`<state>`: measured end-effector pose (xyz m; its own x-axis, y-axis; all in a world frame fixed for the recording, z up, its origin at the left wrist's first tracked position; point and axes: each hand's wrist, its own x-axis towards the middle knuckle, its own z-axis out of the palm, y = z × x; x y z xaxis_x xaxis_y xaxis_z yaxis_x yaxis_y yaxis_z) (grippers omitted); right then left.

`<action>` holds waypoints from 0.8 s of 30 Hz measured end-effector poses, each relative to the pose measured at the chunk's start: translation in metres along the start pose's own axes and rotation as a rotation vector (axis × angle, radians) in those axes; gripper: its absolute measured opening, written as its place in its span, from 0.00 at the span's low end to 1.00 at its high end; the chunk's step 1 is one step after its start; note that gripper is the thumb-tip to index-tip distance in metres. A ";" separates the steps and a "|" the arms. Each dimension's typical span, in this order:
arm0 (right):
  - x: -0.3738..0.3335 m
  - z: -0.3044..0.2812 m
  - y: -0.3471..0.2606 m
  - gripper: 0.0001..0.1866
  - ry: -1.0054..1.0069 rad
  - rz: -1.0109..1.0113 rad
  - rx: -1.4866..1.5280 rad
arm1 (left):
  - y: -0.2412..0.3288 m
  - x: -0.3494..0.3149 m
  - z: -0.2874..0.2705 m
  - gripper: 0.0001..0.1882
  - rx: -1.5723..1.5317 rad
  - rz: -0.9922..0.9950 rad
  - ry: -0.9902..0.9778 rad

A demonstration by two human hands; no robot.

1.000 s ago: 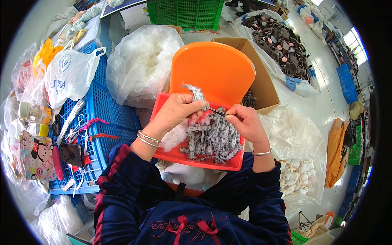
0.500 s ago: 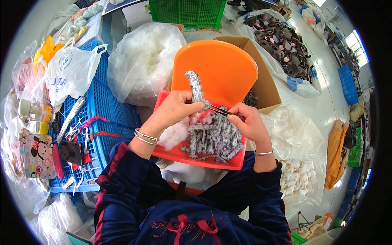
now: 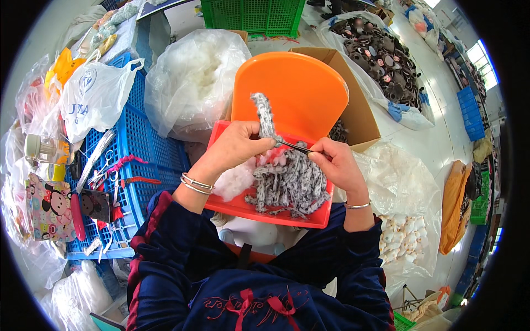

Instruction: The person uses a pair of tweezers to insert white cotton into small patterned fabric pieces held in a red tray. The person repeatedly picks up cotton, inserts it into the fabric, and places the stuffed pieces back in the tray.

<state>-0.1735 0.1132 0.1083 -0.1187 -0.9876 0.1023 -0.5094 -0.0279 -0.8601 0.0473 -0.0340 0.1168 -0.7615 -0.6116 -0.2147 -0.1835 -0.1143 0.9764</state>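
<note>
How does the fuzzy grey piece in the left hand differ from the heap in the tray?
The held piece is one strip; the heap is many, bunched together. The held piece is pinched in the left hand; the heap lies in the red tray. Both: mottled grey, fuzzy.

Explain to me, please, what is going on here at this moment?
A person is working on a narrow, fuzzy grey-and-white fabric strip. The left-hand grip holds it near its lower end, over a shallow red plastic tray. The right-hand grip holds a slim dark tweezers-like tool, its tip at that same end. In the tray lie a heap of similar grey-and-white fuzzy pieces and, to its left, a loose whitish fluff clump.
</note>
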 end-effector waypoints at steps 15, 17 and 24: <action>-0.001 -0.002 -0.002 0.05 -0.018 0.015 -0.006 | -0.001 -0.001 0.001 0.09 -0.019 -0.009 -0.027; -0.002 -0.003 -0.004 0.05 -0.026 0.027 0.002 | 0.002 -0.002 0.002 0.10 0.029 0.004 -0.014; -0.002 -0.001 -0.005 0.05 -0.041 0.024 0.018 | 0.001 -0.001 0.003 0.11 -0.067 -0.009 -0.032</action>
<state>-0.1713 0.1157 0.1132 -0.0952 -0.9936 0.0610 -0.4910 -0.0065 -0.8711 0.0458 -0.0315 0.1177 -0.7798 -0.5849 -0.2230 -0.1493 -0.1722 0.9737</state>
